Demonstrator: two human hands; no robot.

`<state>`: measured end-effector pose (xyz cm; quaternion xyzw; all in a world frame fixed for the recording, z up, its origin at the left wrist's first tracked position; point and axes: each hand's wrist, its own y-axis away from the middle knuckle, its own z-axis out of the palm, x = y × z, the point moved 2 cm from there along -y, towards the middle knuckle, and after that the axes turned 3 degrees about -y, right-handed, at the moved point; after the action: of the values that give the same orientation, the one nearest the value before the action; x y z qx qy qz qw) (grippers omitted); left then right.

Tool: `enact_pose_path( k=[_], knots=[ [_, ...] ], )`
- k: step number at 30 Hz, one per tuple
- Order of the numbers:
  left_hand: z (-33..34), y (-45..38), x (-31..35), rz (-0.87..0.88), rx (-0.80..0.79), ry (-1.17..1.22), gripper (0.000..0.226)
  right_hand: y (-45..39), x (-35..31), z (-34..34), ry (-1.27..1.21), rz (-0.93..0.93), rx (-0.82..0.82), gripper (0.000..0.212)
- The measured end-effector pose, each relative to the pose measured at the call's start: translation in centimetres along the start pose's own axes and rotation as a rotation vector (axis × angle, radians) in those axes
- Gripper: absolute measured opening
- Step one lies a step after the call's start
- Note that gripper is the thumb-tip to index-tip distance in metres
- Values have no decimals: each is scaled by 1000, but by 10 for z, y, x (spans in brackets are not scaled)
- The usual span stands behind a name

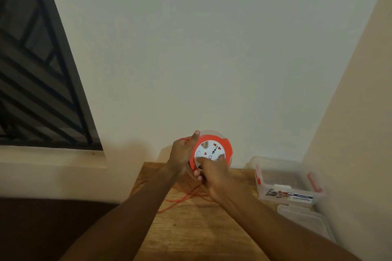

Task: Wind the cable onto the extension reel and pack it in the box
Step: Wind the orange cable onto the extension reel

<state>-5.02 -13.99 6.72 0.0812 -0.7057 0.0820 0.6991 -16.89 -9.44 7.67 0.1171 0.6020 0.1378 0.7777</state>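
Note:
An orange extension reel (220,145) with a white socket face stands on edge above the far end of a wooden table (197,229). My left hand (183,152) grips its left rim, thumb up along the edge. On the lower part of the white face sits my right hand (213,176), fingers curled round something there; I cannot tell what. Loose orange cable (182,198) trails from the reel across the table and off its left edge. A clear plastic box (286,180) with red latches stands open at the right.
The box's clear lid (305,220) lies flat in front of the box, at the table's right edge. A pale wall rises right behind the reel, and another wall closes the right side. A dark barred window (38,74) is at the left.

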Motion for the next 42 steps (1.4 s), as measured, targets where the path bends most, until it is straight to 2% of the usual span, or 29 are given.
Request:
enact_pose_path(
  k=[2,3,6,8,12,15,20,24,26,31,38,42],
  knots=[
    [-3,0,-2,-42,-1,32,56,10,4,-2,218,-110,-62,91],
    [-4,0,-3,-68,-8,49,53,13,4,-7,408,-230,-65,86],
    [-11,-1,-3,-102,-62,75,50,13,-9,-29,1338,-817,-153,50],
    [-12,0,0,-108,-100,62,50,4,-28,-41,1829,-1091,-365,43],
    [-9,1,2,-128,-169,-6,54,-11,-71,-52,2271,-1157,-683,42],
    [-8,-1,-3,-149,-214,-60,62,-11,-82,-49,2512,-1173,-876,51],
    [-6,0,-6,-158,-292,-148,54,-2,-83,-37,2612,-1292,-1046,66],
    [-8,1,-4,-175,-282,-145,47,-1,-72,-28,2612,-1346,-964,81],
    [-9,1,-3,-179,-269,-102,48,-1,-66,-24,2601,-1359,-883,78],
    [-10,1,4,-184,-224,-6,47,1,-47,-13,2711,-1333,-678,44],
    [-10,4,1,-213,-249,31,52,3,-43,-13,2705,-1305,-637,50],
    [-8,3,1,-195,-269,13,46,-2,-45,-19,2669,-1431,-683,54]
  ],
)
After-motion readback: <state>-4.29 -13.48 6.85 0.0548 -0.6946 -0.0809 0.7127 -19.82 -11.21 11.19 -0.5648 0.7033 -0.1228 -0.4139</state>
